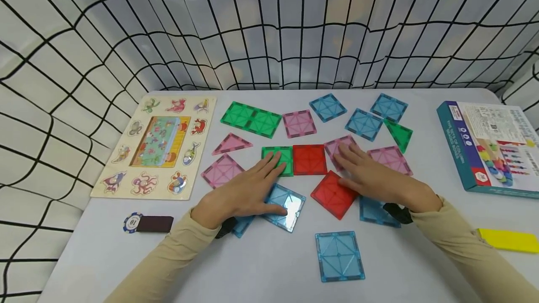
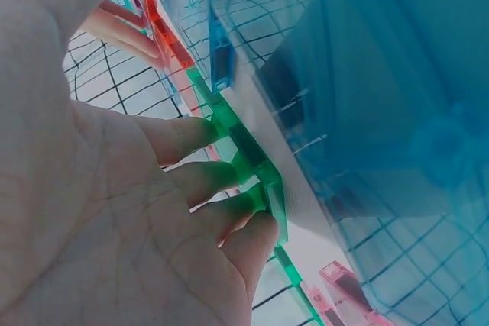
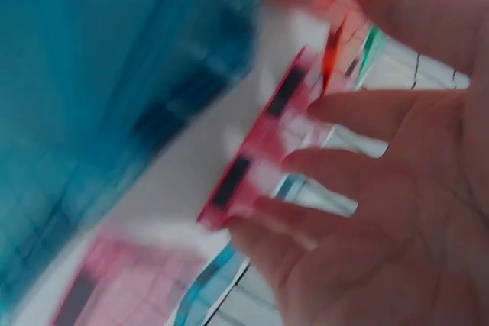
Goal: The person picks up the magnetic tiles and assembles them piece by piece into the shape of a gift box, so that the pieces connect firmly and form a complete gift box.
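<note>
Flat magnetic tiles lie scattered on a white table (image 1: 261, 265). My left hand (image 1: 252, 191) lies flat, its straight fingers pressing on a green square tile (image 1: 281, 154) that sits against a red square tile (image 1: 309, 159). Its thumb rests by a light blue tile (image 1: 290, 207). In the left wrist view the fingertips (image 2: 229, 177) touch the green tile's edge (image 2: 263, 177). My right hand (image 1: 370, 179) is spread flat over a pink square tile (image 1: 337, 146) and a tilted red tile (image 1: 332, 195). The right wrist view is blurred, showing the fingers (image 3: 359, 166) on the pink tile (image 3: 260, 143).
A wooden animal puzzle board (image 1: 156, 146) lies at the left, with a poker chip (image 1: 132, 222) and a dark block (image 1: 156, 224) below it. A toy box (image 1: 488, 148) and a yellow block (image 1: 509, 240) are at the right. A blue tile (image 1: 338, 256) lies near me.
</note>
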A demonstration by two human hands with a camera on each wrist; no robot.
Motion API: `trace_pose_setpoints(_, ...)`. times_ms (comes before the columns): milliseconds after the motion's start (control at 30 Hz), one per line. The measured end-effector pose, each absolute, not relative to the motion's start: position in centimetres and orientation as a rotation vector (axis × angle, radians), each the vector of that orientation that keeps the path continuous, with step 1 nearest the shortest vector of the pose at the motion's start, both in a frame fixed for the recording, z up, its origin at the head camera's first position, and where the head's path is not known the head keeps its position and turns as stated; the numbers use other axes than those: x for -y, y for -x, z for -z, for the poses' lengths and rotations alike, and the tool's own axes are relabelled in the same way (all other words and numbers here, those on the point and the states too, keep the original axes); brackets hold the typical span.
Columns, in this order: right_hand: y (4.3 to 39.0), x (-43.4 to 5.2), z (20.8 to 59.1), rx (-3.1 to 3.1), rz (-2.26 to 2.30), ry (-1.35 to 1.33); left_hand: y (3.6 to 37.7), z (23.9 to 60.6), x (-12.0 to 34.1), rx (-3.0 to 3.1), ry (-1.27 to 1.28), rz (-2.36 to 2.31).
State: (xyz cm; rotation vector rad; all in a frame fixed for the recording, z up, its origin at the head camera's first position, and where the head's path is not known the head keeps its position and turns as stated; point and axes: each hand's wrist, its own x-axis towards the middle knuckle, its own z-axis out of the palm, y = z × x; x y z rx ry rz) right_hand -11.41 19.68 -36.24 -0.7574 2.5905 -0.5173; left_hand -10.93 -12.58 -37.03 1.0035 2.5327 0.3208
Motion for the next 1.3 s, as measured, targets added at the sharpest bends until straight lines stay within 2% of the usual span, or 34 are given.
trace_pose_setpoints(233, 10.5, -17.5, 35.3, -2.52, 0.54, 0.625, 10.8, 36.9, 12.5, -2.539, -0.997, -0.301)
trace_pose_setpoints(367, 10.1, -17.8, 35.3, -2.525, 0.582, 0.646, 10.6, 37.0, 12.3, -2.549, -0.985, -0.292)
trace_pose_setpoints(667, 7.0, -18.4, 35.4, -2.649, 0.305, 0.995, 9.8, 37.1, 12.1, -2.534, -1.038, -0.261)
trace_pose_setpoints(833, 5.9, -17.7, 35.3, -2.564, 0.303, 1.036, 9.8, 37.0, 12.1, -2.533, -1.031, -0.283)
trace_pose_setpoints(1300, 7.6, -16.8, 36.2, -2.465, 0.435, 1.294, 9.9, 36.7, 11.8, -2.515, -1.02, -0.263)
